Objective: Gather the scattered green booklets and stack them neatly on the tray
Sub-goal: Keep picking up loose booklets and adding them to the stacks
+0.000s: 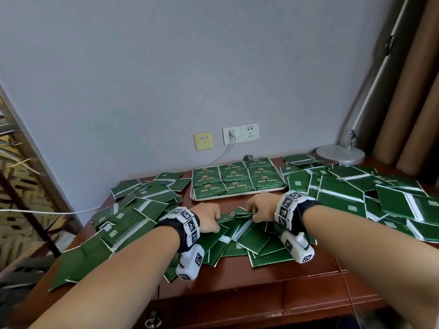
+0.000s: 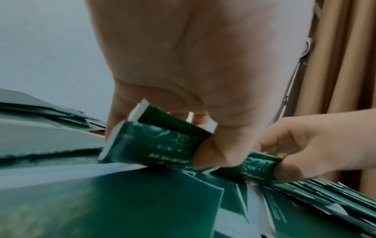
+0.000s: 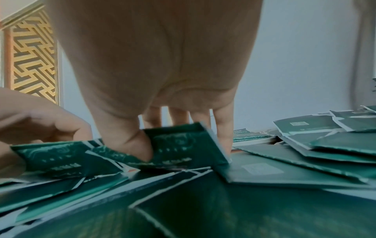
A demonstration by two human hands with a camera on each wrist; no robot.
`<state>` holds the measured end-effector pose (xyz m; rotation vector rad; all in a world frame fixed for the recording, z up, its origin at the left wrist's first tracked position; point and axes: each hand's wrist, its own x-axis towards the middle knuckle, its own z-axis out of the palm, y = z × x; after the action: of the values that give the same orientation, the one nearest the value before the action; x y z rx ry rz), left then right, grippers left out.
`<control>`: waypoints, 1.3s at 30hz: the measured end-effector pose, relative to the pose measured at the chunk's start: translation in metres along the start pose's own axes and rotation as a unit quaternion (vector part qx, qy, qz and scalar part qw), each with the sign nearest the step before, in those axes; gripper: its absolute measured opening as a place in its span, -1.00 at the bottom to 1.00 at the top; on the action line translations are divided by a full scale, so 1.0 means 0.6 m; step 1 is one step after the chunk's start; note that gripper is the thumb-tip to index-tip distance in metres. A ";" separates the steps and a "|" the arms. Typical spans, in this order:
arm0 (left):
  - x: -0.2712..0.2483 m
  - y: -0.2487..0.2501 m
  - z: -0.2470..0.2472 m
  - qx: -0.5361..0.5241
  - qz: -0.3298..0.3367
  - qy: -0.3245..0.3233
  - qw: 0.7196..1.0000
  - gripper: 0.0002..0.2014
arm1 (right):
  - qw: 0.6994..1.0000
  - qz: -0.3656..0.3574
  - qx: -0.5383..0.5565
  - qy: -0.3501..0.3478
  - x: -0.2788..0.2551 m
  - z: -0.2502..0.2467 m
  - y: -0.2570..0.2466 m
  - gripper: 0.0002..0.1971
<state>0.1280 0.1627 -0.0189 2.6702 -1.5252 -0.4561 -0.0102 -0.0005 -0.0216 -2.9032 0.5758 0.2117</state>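
Observation:
Green booklets [image 1: 251, 238] lie scattered over the wooden desk. A white tray [image 1: 197, 199] at the back centre carries neat rows of green booklets [image 1: 234, 179]. In front of the tray my left hand [image 1: 209, 219] pinches a small bundle of booklets [image 2: 162, 145] between thumb and fingers. My right hand [image 1: 260, 210] pinches another bundle of booklets [image 3: 183, 145] right beside it, thumb in front and fingers behind. Both bundles stand on edge on the pile, almost touching each other.
More booklets pile up at the left [image 1: 133, 210] and right [image 1: 356, 191] of the desk. A round silver lamp base [image 1: 339, 154] stands at the back right. Wall sockets [image 1: 240, 135] with a white cable sit behind the tray. The desk's front edge [image 1: 261, 281] is bare wood.

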 end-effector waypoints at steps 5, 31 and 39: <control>0.012 -0.003 -0.014 0.019 -0.002 0.028 0.999 -0.52 | 0.999 0.006 -0.022 0.047 0.011 -0.020 0.006 -0.80; 0.233 -0.091 -0.077 0.024 -0.066 0.132 0.989 -0.58 | 0.986 0.000 -0.058 0.155 0.248 -0.068 0.069 -0.86; 0.257 -0.099 -0.049 0.061 -0.026 0.067 0.996 -0.47 | 0.996 -0.016 -0.055 0.069 0.268 -0.049 0.074 -0.74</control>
<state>0.2587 0.0594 -0.0372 2.7719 -1.4954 -0.1875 0.1230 -0.1055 -0.0269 -3.0503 0.5535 0.0412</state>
